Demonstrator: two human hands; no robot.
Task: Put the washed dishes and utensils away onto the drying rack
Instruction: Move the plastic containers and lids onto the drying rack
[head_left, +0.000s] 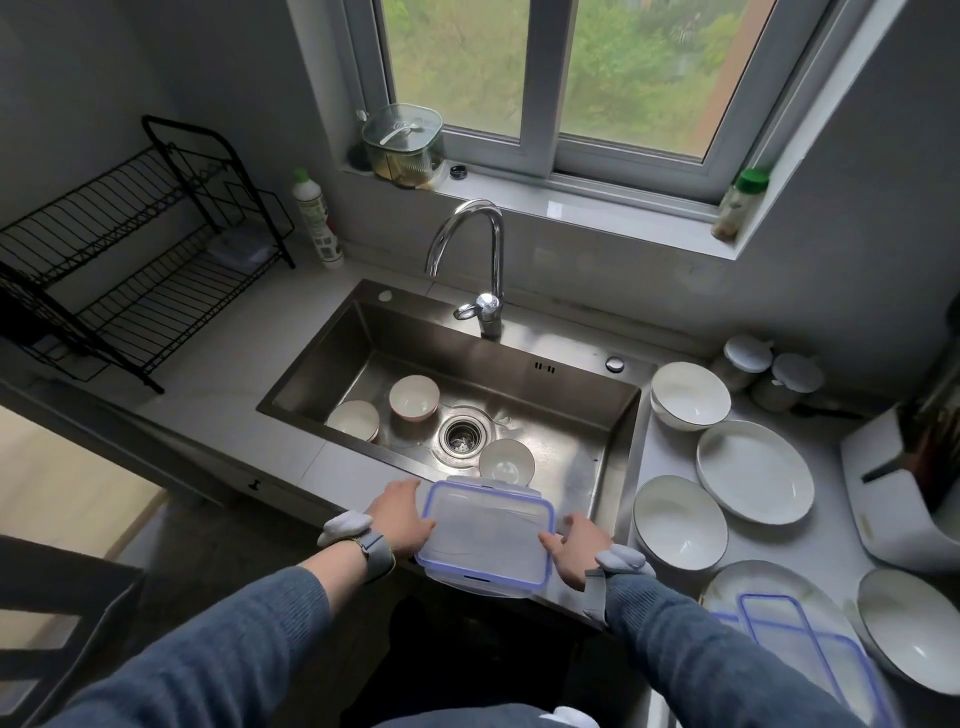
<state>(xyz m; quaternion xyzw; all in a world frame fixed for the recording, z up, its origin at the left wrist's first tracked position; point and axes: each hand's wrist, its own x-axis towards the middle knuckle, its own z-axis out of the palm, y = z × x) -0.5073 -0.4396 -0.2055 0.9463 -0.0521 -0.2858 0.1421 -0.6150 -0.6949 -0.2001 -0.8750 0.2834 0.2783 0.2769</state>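
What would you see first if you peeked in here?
Two hands, left and right, hold a clear box with a blue-edged lid over the sink's near edge. Three bowls sit in the sink, and a black rack stands on the left.

Drying rack (130, 249) on the bench (249, 364) upper left; sink (519, 384) centre, holding bowls (414, 397); plates (753, 470) at right.

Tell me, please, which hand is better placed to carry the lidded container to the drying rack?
The left hand: it grips the container on the side facing the rack, which stands to the left of the sink. The right hand would have to cross over.
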